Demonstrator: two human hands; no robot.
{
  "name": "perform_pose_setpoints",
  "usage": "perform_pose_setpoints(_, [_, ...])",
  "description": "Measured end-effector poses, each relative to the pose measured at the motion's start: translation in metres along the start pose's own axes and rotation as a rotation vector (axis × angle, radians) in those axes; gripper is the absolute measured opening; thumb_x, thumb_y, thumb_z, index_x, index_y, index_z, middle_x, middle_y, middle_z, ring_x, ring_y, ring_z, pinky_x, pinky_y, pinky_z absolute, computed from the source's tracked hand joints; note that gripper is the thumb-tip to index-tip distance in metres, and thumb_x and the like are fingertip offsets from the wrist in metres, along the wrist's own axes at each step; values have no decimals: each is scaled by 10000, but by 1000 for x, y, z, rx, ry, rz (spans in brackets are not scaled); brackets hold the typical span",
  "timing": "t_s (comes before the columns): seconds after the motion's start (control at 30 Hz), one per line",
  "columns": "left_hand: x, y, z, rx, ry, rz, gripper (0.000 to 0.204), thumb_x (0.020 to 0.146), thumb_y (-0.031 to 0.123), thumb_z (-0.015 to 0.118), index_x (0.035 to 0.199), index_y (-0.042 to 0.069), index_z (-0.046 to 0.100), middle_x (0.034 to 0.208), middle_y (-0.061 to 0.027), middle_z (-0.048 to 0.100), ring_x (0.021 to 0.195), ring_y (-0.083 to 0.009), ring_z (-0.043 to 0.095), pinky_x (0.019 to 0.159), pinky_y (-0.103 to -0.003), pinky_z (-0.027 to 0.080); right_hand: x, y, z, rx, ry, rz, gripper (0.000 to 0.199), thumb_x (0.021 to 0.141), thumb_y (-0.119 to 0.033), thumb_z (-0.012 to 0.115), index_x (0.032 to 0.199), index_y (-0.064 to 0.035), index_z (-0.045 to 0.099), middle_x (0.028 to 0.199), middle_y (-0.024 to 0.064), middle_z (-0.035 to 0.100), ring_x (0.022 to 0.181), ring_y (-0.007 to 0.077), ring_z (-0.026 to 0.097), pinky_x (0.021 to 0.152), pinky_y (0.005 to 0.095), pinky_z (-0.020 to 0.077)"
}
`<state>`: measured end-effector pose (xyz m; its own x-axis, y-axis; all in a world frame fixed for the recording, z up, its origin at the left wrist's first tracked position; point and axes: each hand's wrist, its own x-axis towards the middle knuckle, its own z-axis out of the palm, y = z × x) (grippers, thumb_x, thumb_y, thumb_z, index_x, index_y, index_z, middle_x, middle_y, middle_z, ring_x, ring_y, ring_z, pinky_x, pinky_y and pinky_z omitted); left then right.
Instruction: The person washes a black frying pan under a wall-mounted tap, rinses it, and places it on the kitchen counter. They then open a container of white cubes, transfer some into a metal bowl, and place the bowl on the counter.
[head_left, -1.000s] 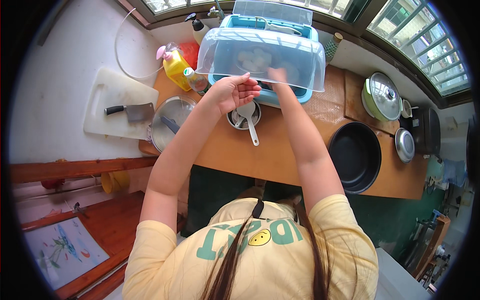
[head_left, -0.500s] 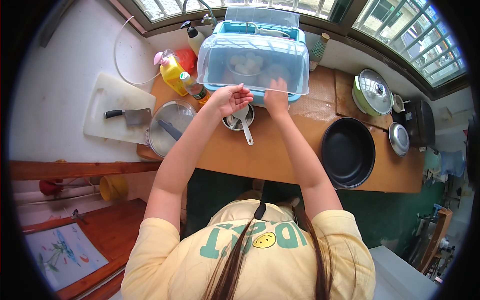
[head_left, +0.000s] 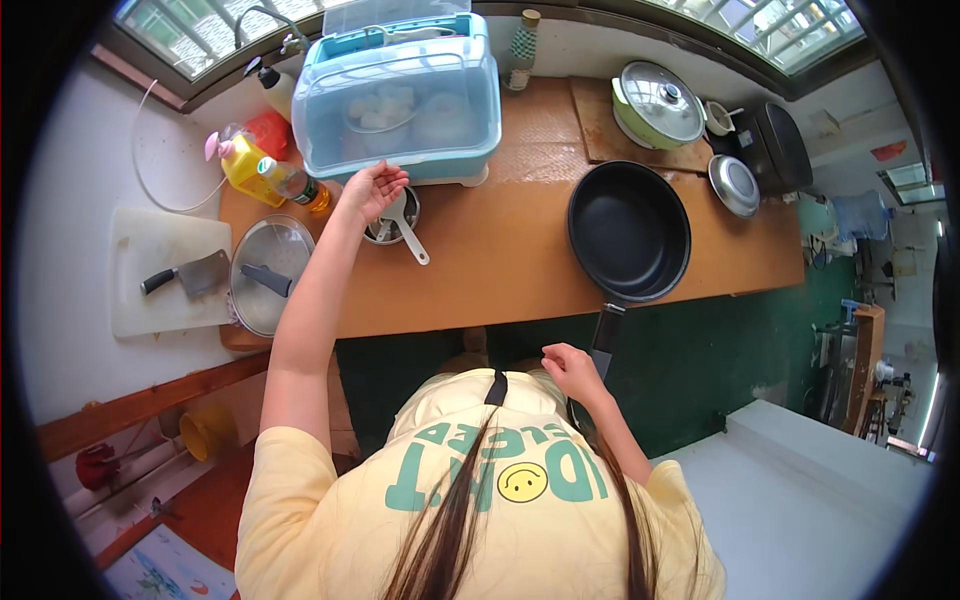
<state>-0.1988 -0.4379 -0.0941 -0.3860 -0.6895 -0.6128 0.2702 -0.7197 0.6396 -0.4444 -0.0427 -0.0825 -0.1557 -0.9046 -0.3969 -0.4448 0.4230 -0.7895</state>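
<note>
A light-blue dish box (head_left: 470, 165) with a clear lid (head_left: 330, 115) stands at the back of the counter. The lid is down over white bowls (head_left: 384, 106), blurred through the plastic. My left hand (head_left: 376, 190), palm up with loosely bent fingers, is by the box's front edge. It holds nothing visible; I cannot tell whether it touches the box. Below it a small metal pot (head_left: 374, 236) holds a white spoon-like utensil (head_left: 412, 240). My right hand (head_left: 574, 372) is empty, half curled in front of my body beside the handle (head_left: 606, 340) of a black frying pan (head_left: 630, 235), not gripping it.
On the left are a cleaver (head_left: 203, 275) on a white cutting board (head_left: 150, 235), a glass lid (head_left: 272, 250), a yellow pump bottle (head_left: 245, 170) and an oil-coloured bottle (head_left: 298, 186). A green lidded pot (head_left: 660, 105) and metal lid (head_left: 735, 187) stand at right.
My right hand has left the box and drawn back toward my body, near the pan handle. The clear lid has come down. My left hand stays by the box; the view has shifted rightward.
</note>
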Motion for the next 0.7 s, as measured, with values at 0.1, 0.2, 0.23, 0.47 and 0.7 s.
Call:
perform_pose_setpoints(0.1, [-12, -1, 12, -17, 19, 13, 271, 884, 244, 452, 930, -14, 520, 905, -123, 577, 818, -205, 572, 715, -299, 483, -36, -1, -52, 587, -138, 228, 246, 823, -164, 557, 994, 13, 571, 873, 107, 623, 786, 182, 608, 674, 278, 489])
perform_pose_setpoints(0.2, [-16, -9, 11, -47, -21, 34, 263, 874, 239, 474, 970, -1, 521, 922, -115, 572, 833, -198, 563, 735, -297, 475, -68, 28, -93, 862, 169, 353, 252, 841, -174, 542, 1020, 2, 557, 887, 100, 611, 777, 147, 589, 672, 264, 486])
perform_pose_setpoints(0.23, [-19, -16, 13, -59, -38, 22, 257, 870, 235, 480, 974, 3, 522, 921, -114, 573, 832, -197, 563, 735, -296, 474, -72, 57, -91, 696, 328, 422, 257, 841, -187, 544, 1020, -3, 558, 900, 108, 609, 779, 146, 588, 671, 260, 483])
perform_pose_setpoints(0.47, [-85, -110, 16, -78, -169, -99, 186, 780, -25, 381, 870, 7, 540, 857, -135, 587, 751, -214, 581, 683, -321, 488, -8, 78, -24, 164, 542, 355, 677, 693, -309, 705, 1176, 54, 400, 1021, 183, 546, 907, 186, 547, 778, 289, 431])
perform_pose_setpoints(0.7, [-132, -168, 7, -103, -38, -218, 184, 787, -10, 350, 654, 59, 458, 780, -120, 578, 730, -219, 559, 690, -326, 463, 12, 95, -8, 35, 719, 224, 317, 661, -126, 671, 870, 31, 493, 687, 96, 556, 569, 176, 557, 535, 310, 445])
